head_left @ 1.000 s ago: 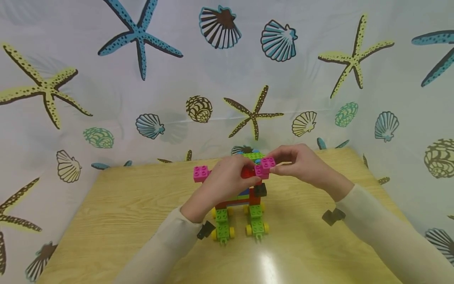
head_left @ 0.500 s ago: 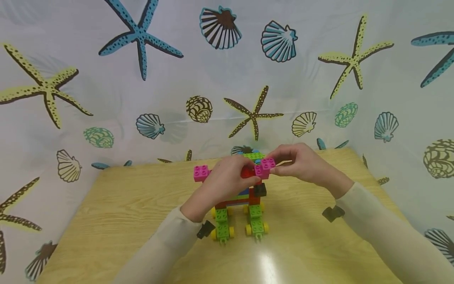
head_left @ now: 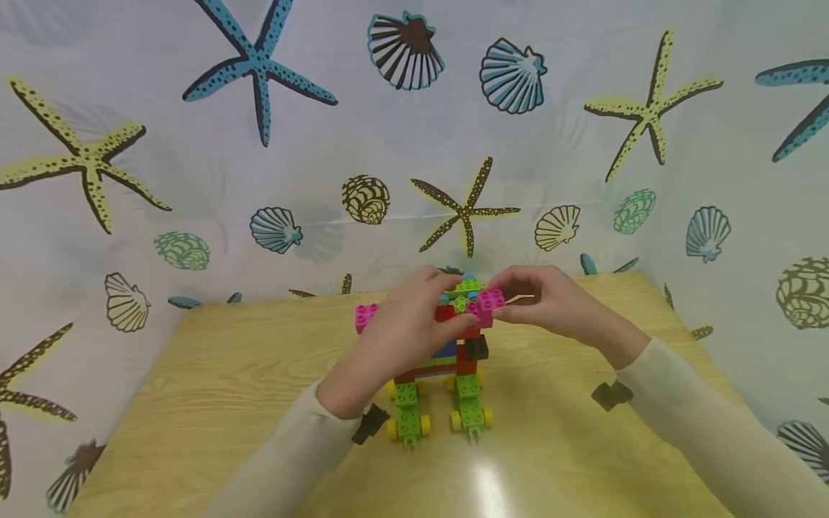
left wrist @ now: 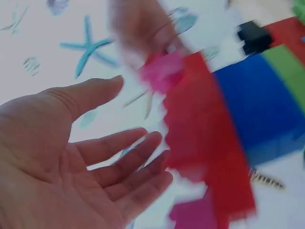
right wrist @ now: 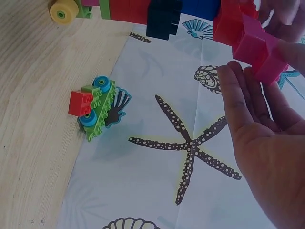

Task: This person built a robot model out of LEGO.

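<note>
A figure built of toy bricks stands on the table, with a red brick row (left wrist: 200, 119), a blue brick (left wrist: 262, 100) and green feet (head_left: 406, 421) on yellow wheels. My right hand (head_left: 550, 306) pinches a pink brick (head_left: 492, 299) between thumb and fingers at the figure's upper right. That brick joins another pink brick (right wrist: 249, 40) at the end of the red row. My left hand (left wrist: 81, 157) is held apart from the red bricks, fingers loosely spread, with nothing in it. Another pink brick (head_left: 365, 316) projects at the figure's left, partly hidden by that hand.
Behind the figure lies a green brick piece (right wrist: 102, 112) with blue wheels and a red brick (right wrist: 80, 102). A black brick (head_left: 477, 347) juts from the figure's right side. A cloth (head_left: 311, 144) printed with starfish and shells encloses the wooden table (head_left: 227, 403).
My left hand has let go of the brick figure and drawn slightly back and up, uncovering more red bricks. My right hand stays at the pink brick, almost still.
</note>
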The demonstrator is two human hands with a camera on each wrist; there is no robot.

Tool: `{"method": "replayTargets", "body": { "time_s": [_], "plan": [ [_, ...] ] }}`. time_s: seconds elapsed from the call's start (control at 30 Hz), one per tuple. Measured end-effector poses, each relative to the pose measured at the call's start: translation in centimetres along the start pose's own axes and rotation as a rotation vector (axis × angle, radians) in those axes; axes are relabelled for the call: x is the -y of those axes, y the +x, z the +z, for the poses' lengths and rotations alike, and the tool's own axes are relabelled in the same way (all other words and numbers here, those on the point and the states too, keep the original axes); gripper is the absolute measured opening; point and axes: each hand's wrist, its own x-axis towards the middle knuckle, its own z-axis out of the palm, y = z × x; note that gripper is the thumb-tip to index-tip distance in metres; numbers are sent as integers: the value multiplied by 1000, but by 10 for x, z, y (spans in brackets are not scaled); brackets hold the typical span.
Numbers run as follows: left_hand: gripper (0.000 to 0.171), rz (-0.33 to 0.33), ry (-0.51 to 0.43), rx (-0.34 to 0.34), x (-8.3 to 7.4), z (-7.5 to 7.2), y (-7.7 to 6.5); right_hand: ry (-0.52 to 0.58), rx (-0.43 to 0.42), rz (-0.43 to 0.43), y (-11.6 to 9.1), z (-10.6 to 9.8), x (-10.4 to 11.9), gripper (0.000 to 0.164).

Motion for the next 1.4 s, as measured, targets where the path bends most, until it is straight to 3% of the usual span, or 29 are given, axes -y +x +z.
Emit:
{"method": "replayTargets", "body": {
  "time_s": [0.1, 0.23, 0.37, 0.5, 0.63, 0.87, 1.4],
  "plan": [
    [55, 34, -88, -124, 18, -14, -16, 14, -1, 0, 0, 1, 0, 32],
    [46, 21, -243, -232, 61, -24, -33, 32, 2, 13, -1, 3, 0, 38],
    [48, -77, -431, -169, 95, -21, -44, 38, -8, 37, 0, 6, 0, 42],
    [50, -140, -584, -87, 113, -11, -48, 36, -15, 56, 1, 9, 1, 43],
    [46, -134, -664, -66, 119, -4, -47, 41, -19, 57, 2, 12, 1, 43],
    [43, -136, -711, -60, 123, 0, -45, 67, -23, 60, 3, 16, -1, 40],
    [42, -172, -697, -73, 124, 4, -46, 36, -43, 53, 3, 16, 1, 41]
  ]
}}
